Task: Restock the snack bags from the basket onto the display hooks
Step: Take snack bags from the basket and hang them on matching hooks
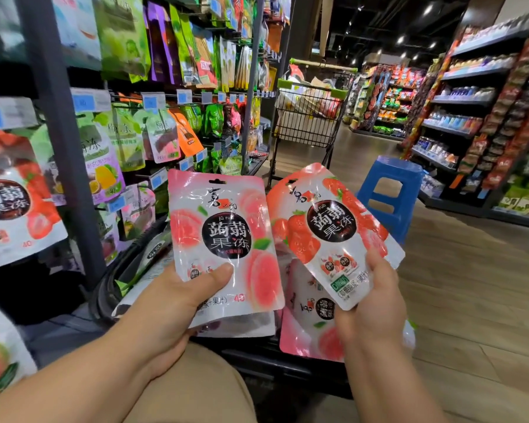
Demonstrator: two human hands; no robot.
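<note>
Both hands are loaded, so the step in hand looks like sorting flavours before hanging. Above the basket [104, 296], the left hand [171, 309] has its grip clamped on the lower edge of a peach bag [223, 236], thumb across the front. Just right of it, the right hand [371, 303] pinches the bottom of a strawberry bag [333, 230]. Both bags stand upright with their hang holes on top. More spare bags [312, 331] lie in the basket beneath them. Up and to the left of the basket, the display hooks [193, 97] carry rows of pouches, and a hanging strawberry bag [16, 199] marks one matching row. The next move probably calls for lifting one bag towards its own flavour's hook and threading the hole onto it.
</note>
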